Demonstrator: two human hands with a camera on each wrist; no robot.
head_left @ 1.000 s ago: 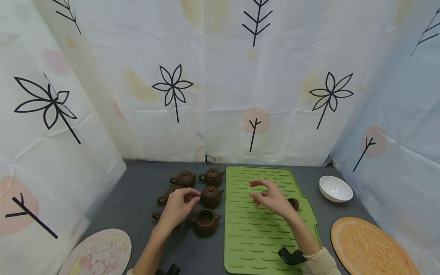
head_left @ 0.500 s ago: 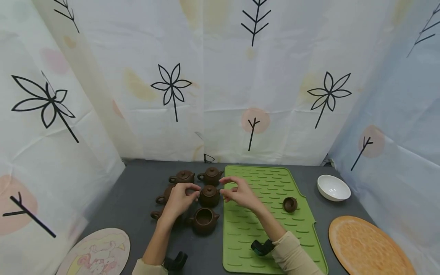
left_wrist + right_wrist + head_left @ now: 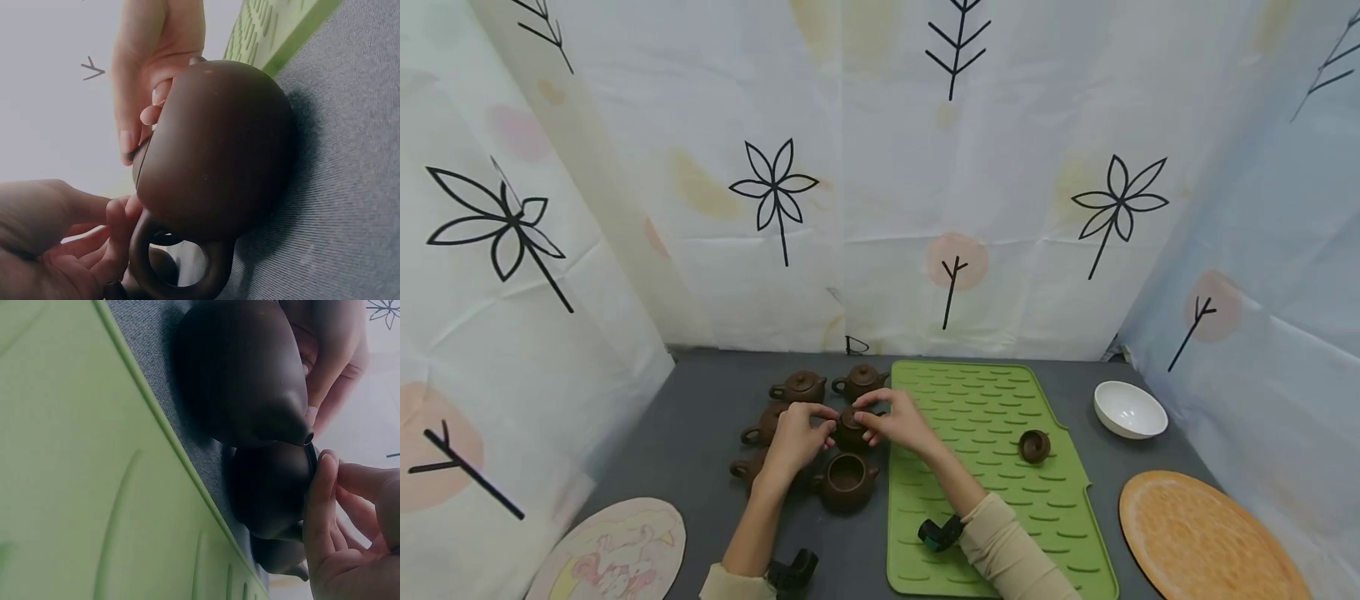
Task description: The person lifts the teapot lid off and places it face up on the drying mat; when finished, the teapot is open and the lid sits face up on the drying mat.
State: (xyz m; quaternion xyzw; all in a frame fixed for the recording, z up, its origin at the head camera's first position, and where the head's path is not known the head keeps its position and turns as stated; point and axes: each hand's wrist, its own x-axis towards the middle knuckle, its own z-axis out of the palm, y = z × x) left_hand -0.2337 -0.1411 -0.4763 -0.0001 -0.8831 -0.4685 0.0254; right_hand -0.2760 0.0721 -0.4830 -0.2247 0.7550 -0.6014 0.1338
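Two rows of dark brown clay teapots stand left of a green mat [image 3: 985, 525]. At the middle teapot [image 3: 850, 435] of the right row, my left hand [image 3: 797, 442] pinches the handle side, and its fingers hide the handle. My right hand [image 3: 895, 423] is over the same teapot, thumb and index finger pinching the lid [image 3: 314, 457] at its top. Nearer to me stands a lidless teapot [image 3: 847, 483], its round mouth showing; it fills much of the left wrist view. Behind the middle one is a lidded teapot [image 3: 861, 381].
More teapots, such as the far-left teapot [image 3: 799, 387], stand in the left row, partly behind my left arm. A small hollow brown piece [image 3: 1034, 447] lies on the mat. To the right are a white bowl [image 3: 1130, 409] and an orange disc [image 3: 1210, 533]; a pink-printed oval [image 3: 613, 550] is front left.
My right hand has moved left from over the green mat to the middle teapot and now pinches its lid. The left hand has stayed at the handle side.
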